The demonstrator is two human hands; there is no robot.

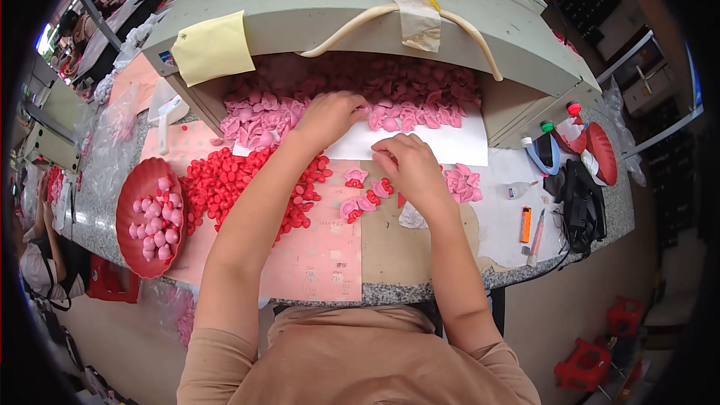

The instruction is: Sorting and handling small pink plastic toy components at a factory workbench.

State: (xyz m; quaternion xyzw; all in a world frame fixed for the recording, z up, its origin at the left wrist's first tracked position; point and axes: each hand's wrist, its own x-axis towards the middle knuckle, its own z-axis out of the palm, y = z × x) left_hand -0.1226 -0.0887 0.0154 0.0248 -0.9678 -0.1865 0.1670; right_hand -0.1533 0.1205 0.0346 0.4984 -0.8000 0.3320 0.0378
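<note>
My left hand point(330, 117) reaches to the front of a heap of pink, petal-shaped soft pieces point(262, 116) under the grey hood. Its fingers are pinched together at a pink piece on the heap's near edge. Just right of it and nearer me, my right hand point(411, 169) is closed over the white sheet point(465, 151), fingertips curled together; anything between them is hidden. Below the hands lie several pink pieces joined with red ones point(351, 208). A small pink cluster point(463, 183) sits beside my right wrist. Many glossy red oval pieces point(217, 187) spread around my left forearm.
A red dish point(127, 217) of pink rounded pieces stands at left. On the right lie an orange lighter point(526, 225), a pink-handled thin tool point(536, 238), a small clear bottle point(517, 190) and a black bag point(581, 206). The grey hood point(330, 22) overhangs the heap.
</note>
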